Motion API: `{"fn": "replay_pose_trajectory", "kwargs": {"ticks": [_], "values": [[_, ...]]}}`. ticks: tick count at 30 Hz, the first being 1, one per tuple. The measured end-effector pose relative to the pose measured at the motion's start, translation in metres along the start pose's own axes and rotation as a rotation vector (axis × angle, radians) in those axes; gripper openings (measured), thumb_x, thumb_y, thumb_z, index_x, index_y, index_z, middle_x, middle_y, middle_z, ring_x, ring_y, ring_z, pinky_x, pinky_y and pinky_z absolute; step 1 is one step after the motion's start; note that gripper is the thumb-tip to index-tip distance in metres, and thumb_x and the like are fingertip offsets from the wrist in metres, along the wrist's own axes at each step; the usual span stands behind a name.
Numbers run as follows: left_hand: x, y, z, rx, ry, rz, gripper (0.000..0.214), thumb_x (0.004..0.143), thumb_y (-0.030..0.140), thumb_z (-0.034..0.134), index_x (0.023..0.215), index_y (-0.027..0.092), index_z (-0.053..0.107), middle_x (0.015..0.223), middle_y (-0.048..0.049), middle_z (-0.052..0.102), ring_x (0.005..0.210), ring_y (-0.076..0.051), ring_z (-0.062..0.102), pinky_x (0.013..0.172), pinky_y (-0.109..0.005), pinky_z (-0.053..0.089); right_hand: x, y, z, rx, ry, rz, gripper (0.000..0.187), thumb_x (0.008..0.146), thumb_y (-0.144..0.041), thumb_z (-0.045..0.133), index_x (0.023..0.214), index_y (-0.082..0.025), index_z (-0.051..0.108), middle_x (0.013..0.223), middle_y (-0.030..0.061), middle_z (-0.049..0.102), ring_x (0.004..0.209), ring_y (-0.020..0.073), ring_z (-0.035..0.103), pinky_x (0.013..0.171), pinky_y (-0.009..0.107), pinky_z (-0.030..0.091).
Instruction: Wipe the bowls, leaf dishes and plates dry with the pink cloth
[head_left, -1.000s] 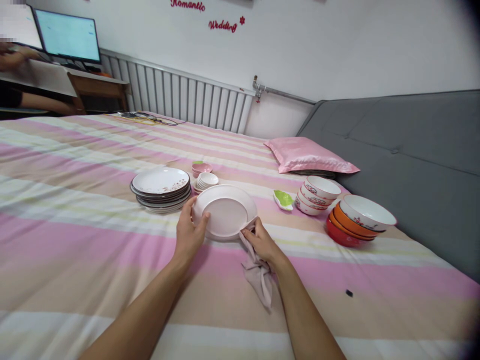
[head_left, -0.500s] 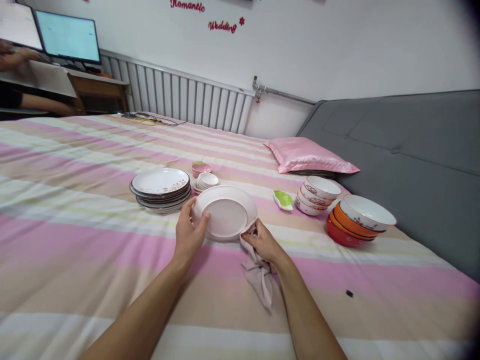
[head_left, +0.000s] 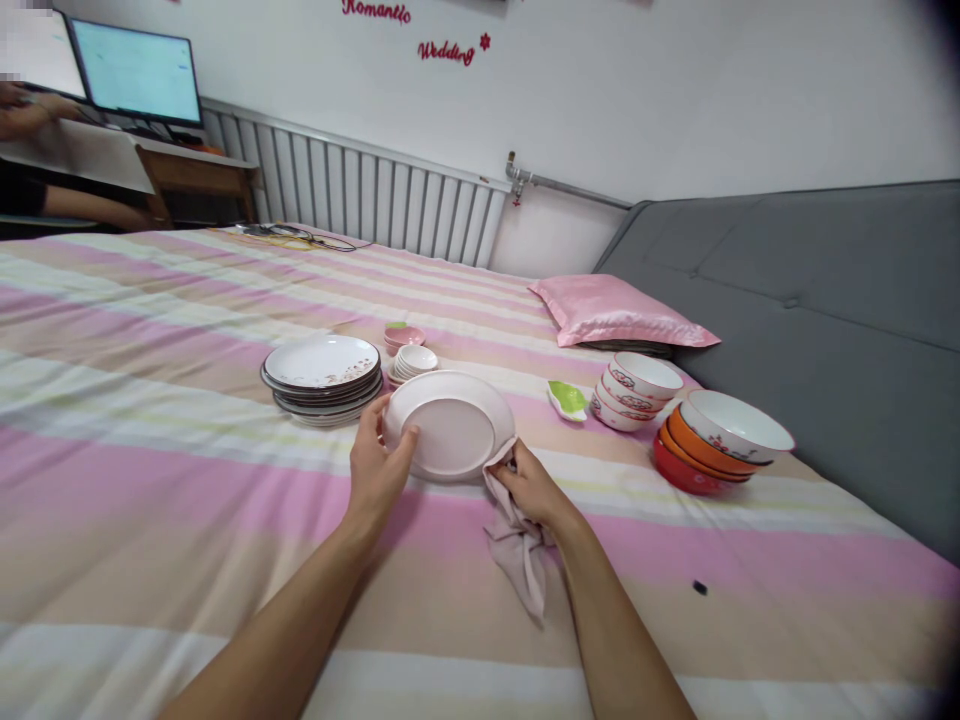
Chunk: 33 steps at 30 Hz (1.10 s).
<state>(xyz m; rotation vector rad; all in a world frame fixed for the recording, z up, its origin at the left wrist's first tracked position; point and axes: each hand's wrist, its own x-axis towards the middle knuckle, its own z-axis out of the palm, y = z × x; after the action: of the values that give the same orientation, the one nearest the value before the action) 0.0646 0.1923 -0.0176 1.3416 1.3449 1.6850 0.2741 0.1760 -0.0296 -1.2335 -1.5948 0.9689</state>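
A pale plate [head_left: 453, 438] is held tilted above the striped bedsheet, its flat round middle facing me. My left hand [head_left: 381, 462] grips its left rim, thumb on the face and fingers behind. At the right rim, my right hand [head_left: 531, 482] pinches a dusty-pink cloth [head_left: 519, 560] against the plate's edge, and the cloth's loose end hangs down toward the bed. To the left of the plate stands a stack of plates [head_left: 322, 365] with dark rims, the top one white with a small floral print. Small white bowls [head_left: 417, 358] are stacked just behind the held plate.
Pink small dishes [head_left: 405, 338] sit farther back. Rightward are a green leaf-shaped dish [head_left: 567, 400], stacked white bowls [head_left: 636, 390] and larger orange and red bowls [head_left: 697, 465]. A small black object [head_left: 700, 588] lies near right. Behind are a pink pillow [head_left: 619, 308] and a person's arm [head_left: 34, 118] at a desk.
Almost nothing differs. Both hands keep hold of the plate and the cloth in nearly the same place, and the view has shifted very slightly.
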Motion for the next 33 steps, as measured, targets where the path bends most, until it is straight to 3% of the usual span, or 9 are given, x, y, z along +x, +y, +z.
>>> {"fn": "replay_pose_trajectory", "kwargs": {"ticks": [8, 16, 22, 33], "values": [[0.0, 0.0, -0.001, 0.003, 0.013, -0.049, 0.055, 0.072, 0.032, 0.065, 0.124, 0.024, 0.048, 0.112, -0.007, 0.058, 0.098, -0.021, 0.055, 0.084, -0.034, 0.044, -0.002, -0.004, -0.001, 0.049, 0.012, 0.049, 0.033, 0.087, -0.037, 0.047, 0.116, -0.023, 0.054, 0.126, 0.0026, 0.056, 0.12, 0.0178, 0.048, 0.107, 0.036, 0.032], [-0.001, -0.001, 0.0, 0.025, -0.014, -0.012, 0.054, 0.074, 0.032, 0.063, 0.124, 0.024, 0.045, 0.112, -0.007, 0.058, 0.094, -0.02, 0.057, 0.08, -0.033, 0.045, 0.0, 0.004, 0.001, 0.127, 0.14, 0.008, 0.039, 0.089, -0.053, 0.038, 0.102, -0.023, 0.06, 0.106, 0.0054, 0.064, 0.109, 0.0192, 0.056, 0.098, 0.035, 0.041], [-0.004, 0.007, 0.001, 0.14, -0.063, 0.182, 0.05, 0.076, 0.032, 0.062, 0.124, 0.021, 0.048, 0.123, -0.0089, 0.055, 0.106, -0.023, 0.054, 0.09, -0.038, 0.043, 0.002, -0.003, -0.001, 0.123, 0.277, -0.065, 0.042, 0.086, -0.056, 0.042, 0.095, -0.02, 0.062, 0.098, 0.006, 0.066, 0.099, 0.0198, 0.058, 0.091, 0.034, 0.044], [-0.01, 0.014, 0.001, 0.279, -0.125, 0.49, 0.048, 0.082, 0.031, 0.058, 0.128, 0.021, 0.046, 0.124, -0.009, 0.057, 0.115, -0.024, 0.052, 0.096, -0.038, 0.042, -0.003, -0.024, -0.011, 0.032, 0.358, -0.181, 0.029, 0.089, -0.04, 0.039, 0.077, -0.019, 0.054, 0.08, 0.0023, 0.059, 0.08, 0.0176, 0.054, 0.078, 0.03, 0.042]]}}
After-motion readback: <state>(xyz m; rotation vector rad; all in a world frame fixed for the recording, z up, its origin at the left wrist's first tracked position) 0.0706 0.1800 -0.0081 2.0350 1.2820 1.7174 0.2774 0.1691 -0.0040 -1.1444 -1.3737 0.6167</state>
